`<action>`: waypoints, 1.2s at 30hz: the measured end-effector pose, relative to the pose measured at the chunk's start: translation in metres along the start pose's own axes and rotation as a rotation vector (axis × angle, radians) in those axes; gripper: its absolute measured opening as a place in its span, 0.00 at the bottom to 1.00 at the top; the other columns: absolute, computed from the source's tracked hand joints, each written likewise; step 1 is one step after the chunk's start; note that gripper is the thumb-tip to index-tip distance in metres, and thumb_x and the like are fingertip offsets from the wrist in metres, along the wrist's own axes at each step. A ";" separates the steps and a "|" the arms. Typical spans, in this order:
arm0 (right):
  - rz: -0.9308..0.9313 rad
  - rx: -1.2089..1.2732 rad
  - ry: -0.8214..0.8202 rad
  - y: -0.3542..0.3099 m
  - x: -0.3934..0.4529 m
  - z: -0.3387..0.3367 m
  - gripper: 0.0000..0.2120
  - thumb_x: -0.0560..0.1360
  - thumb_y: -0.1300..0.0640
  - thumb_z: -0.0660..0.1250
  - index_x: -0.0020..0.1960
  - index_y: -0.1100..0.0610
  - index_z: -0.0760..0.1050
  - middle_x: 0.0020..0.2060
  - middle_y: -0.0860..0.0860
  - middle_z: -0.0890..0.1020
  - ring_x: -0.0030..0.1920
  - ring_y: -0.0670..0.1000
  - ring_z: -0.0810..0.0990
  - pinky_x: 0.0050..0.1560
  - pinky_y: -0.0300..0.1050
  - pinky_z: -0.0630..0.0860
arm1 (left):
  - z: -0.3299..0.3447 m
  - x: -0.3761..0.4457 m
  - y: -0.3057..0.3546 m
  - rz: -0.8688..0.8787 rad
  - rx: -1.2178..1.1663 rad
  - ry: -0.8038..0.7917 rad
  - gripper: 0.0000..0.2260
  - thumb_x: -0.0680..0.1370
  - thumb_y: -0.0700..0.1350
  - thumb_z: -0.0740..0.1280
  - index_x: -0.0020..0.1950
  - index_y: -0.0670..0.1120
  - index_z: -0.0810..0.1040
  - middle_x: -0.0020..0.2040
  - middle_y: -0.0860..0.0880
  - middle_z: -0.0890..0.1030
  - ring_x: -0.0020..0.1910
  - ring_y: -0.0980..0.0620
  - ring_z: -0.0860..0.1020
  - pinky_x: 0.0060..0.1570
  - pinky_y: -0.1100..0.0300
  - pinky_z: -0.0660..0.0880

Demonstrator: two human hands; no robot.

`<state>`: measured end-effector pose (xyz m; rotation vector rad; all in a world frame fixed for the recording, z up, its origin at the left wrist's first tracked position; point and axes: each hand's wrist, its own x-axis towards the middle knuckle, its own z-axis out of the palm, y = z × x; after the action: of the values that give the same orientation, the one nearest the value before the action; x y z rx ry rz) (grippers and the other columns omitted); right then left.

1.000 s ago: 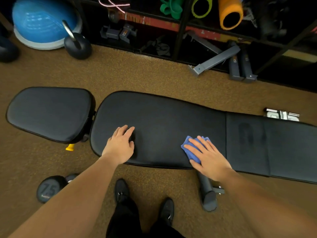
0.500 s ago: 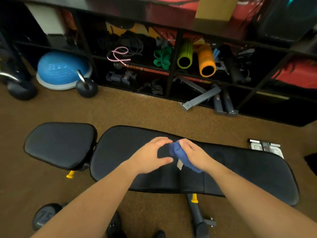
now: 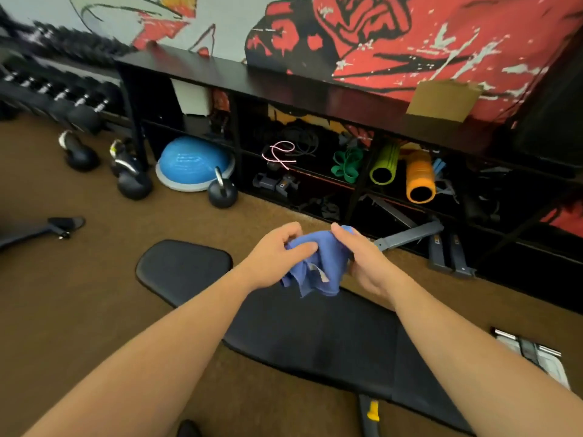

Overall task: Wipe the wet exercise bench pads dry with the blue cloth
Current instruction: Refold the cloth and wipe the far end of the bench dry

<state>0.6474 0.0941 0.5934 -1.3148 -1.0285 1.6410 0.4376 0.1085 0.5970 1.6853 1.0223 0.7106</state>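
Near the bottom edge of the frame: two bare forearms reaching up toward the centre. Just above them, both hands close together, lifted off the pads. Left hand (image 3: 277, 257) pinching the top left of the blue cloth (image 3: 318, 266) between thumb and fingers; right hand (image 3: 366, 263) curled round its right edge. Cloth bunched, hanging between the two, apart from the long pad (image 3: 315, 335) below.

Likely step: refolding or turning the cloth to a drier face. Best done by spreading it flat between the two grips, folding the damp side inward, then laying a broad, even panel under a flat palm. Worth keeping the loose corners and the pale tag tucked in, so no streaks drag behind.

Wetness on the pads too hard to tell here. Small seat pad (image 3: 186, 266) left of centre, separated from the long one by a gap; strokes best run right up to the rounded rims and over the seam.

Room: open brown floor (image 3: 94, 294) on the near and left sides. Farther up, kettlebells (image 3: 222, 192) and a blue dome (image 3: 195, 165). Grey metal bar (image 3: 410, 236) lying on the floor just beyond the cloth. Black shelf unit (image 3: 284, 83) along the top, well apart.
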 end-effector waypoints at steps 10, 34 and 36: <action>-0.285 -0.753 -0.023 0.020 0.065 0.108 0.12 0.74 0.54 0.75 0.39 0.54 0.73 0.34 0.48 0.76 0.33 0.43 0.74 0.34 0.36 0.71 | -0.111 -0.062 -0.078 -0.109 0.118 0.207 0.11 0.75 0.45 0.75 0.54 0.56 0.79 0.51 0.58 0.82 0.50 0.59 0.80 0.47 0.67 0.75; 0.307 -1.132 -0.489 0.357 0.212 0.420 0.09 0.76 0.50 0.66 0.55 0.47 0.79 0.39 0.50 0.83 0.39 0.51 0.83 0.36 0.49 0.81 | -0.214 -0.325 -0.483 -0.856 0.395 0.331 0.13 0.79 0.50 0.63 0.62 0.61 0.77 0.46 0.53 0.82 0.44 0.48 0.80 0.39 0.55 0.74; 0.382 -1.066 -0.463 0.393 0.227 0.431 0.11 0.77 0.43 0.65 0.56 0.45 0.79 0.44 0.49 0.83 0.44 0.50 0.82 0.34 0.44 0.78 | -0.208 -0.335 -0.519 -0.884 0.375 0.360 0.17 0.79 0.48 0.63 0.66 0.62 0.76 0.46 0.54 0.82 0.42 0.50 0.80 0.36 0.57 0.73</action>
<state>0.1537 0.1071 0.2092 -1.9090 -2.2386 1.7620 -0.0466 -0.0197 0.1799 1.2037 2.0644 0.2286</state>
